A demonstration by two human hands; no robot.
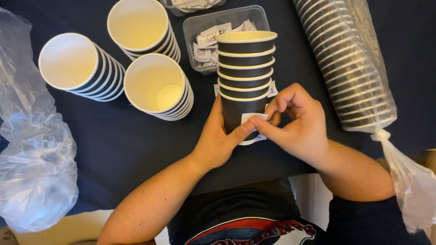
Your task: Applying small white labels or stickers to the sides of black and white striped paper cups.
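Seen from above, a person steadies a nested stack of black paper cups (245, 68) that lies tilted away from them near the middle of a bench (131, 145) draped in dark cloth. The left hand (220, 136) wraps the bottom cup from the left side, fingers curled round its wall and thumb stretched across the front. The right hand (297, 120) comes in from the other side, thumb and forefinger pinched together on a small white sticker (252, 118) that sits against the lowest cup's black wall; whether the sticker is already fully stuck down is hard to tell, since the fingertips cover part of it.

Just behind the stack stands a clear plastic tub (261, 18) holding more white printed labels, and a few loose ones peek out from under the cups. To the left, three further stacks of cups (156, 86) rest close together with their pale insides facing the camera. A long sleeve of cups (352, 63), wrapped in clear film and knotted at its near end, runs along the right side of the bench. Crumpled clear plastic wrapping (32, 149) is heaped at the left edge. The person's dark shirt fills the bottom of the frame.
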